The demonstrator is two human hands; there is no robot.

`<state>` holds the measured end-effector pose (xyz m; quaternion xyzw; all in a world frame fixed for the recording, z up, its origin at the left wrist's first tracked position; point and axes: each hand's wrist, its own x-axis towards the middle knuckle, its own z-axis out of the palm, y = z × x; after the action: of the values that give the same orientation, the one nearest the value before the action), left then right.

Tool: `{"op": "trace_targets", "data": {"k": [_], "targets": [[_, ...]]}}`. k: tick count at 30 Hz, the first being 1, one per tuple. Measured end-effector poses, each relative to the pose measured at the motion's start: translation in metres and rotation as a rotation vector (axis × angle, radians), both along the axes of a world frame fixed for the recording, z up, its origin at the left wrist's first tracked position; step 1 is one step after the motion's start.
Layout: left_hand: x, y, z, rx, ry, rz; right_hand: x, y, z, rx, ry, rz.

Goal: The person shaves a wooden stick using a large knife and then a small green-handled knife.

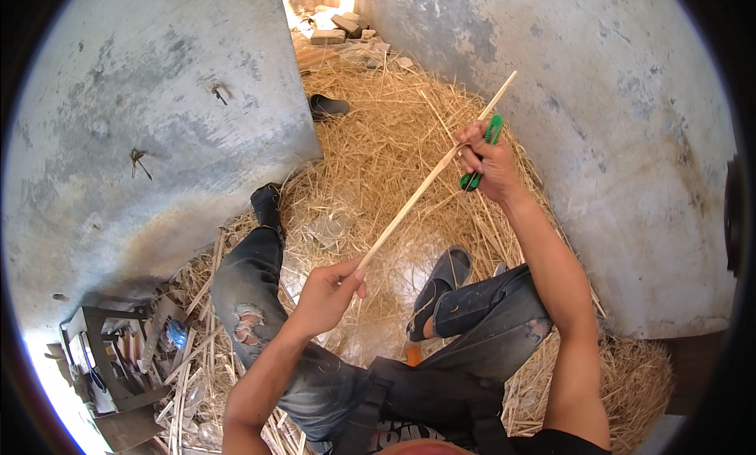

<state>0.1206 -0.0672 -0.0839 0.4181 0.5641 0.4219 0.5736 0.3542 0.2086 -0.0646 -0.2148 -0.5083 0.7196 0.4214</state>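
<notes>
A long pale wooden stick [411,204] slants from between my legs up toward the right wall. Closed around its lower end is my left hand [327,299], thumb on top. Higher up, my right hand [493,162] grips a green utility knife [494,130], with the fingertips at the stick. The blade is hidden, so I cannot tell whether it touches the wood. Just below those fingers the stick's surface looks frayed. Its far end sticks out beyond the right hand.
Straw-like shavings [370,132] cover the floor between two worn plaster walls [614,124]. One loose shoe [329,107] lies by the left wall's corner, another [453,267] near my foot. Bricks [327,37] lie at the back. A wooden crate [98,329] with odds and ends stands lower left.
</notes>
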Motion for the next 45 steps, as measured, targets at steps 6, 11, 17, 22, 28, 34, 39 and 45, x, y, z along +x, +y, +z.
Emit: {"op": "trace_targets", "data": {"k": [6, 11, 17, 22, 28, 34, 39, 45], "targets": [[0.001, 0.003, 0.002, 0.046, 0.024, 0.006, 0.012, 0.005, 0.02, -0.08, 0.188, -0.023], [0.001, 0.001, 0.002, 0.086, 0.056, 0.006, 0.04, 0.029, 0.036, -0.135, 0.336, -0.354], [-0.011, -0.007, -0.003, 0.03, 0.06, 0.122, 0.102, 0.046, 0.045, 0.337, -0.825, -0.934], [0.001, 0.006, -0.003, 0.05, -0.102, 0.215, 0.052, 0.003, 0.019, 0.337, -1.053, -0.643], [0.012, 0.015, 0.002, 0.061, -0.23, 0.274, -0.019, -0.064, 0.016, 0.761, -1.007, -0.13], [0.022, 0.023, 0.002, 0.051, -0.228, 0.32, -0.052, -0.121, 0.014, 0.774, -0.914, 0.241], [0.021, 0.017, -0.002, 0.088, -0.096, 0.248, -0.056, -0.113, 0.0, 0.706, -1.03, 0.211], [0.019, 0.01, -0.006, 0.108, -0.002, 0.244, -0.052, -0.109, 0.0, 0.718, -0.995, 0.195]]}}
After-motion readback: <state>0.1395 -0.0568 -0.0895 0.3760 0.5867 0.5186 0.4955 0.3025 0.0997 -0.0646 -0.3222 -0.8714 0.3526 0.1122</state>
